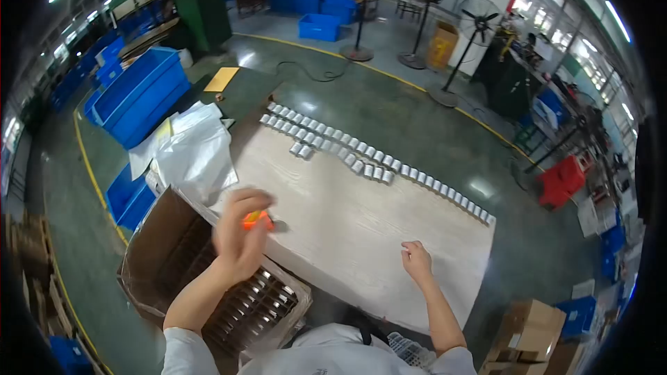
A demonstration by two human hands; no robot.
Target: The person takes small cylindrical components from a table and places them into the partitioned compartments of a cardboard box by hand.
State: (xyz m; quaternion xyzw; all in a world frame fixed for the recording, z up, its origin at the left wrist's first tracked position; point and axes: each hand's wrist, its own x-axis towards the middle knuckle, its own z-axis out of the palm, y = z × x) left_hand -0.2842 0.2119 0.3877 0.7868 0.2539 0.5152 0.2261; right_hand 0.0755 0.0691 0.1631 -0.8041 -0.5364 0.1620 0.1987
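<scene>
My left hand (240,236), smeared by motion, is over the near left edge of the pale table, beside the open carton. Its fingers curve round in front of an orange and yellow object (256,220); I cannot tell whether they touch it. My right hand (417,261) is above the right part of the tabletop (347,229), its fingers curled together; anything in them is too small to make out. Small silvery cylinders (333,147) stand in rows along the table's far edge, with a few in a shorter row in front.
An open carton (149,257) with a divided insert (260,309) holding metallic pieces stands at the table's near left. White plastic sheeting (194,142) and blue bins (139,97) lie beyond it. Pedestal fans (479,24) stand past the far side. Cardboard boxes (535,330) sit at lower right.
</scene>
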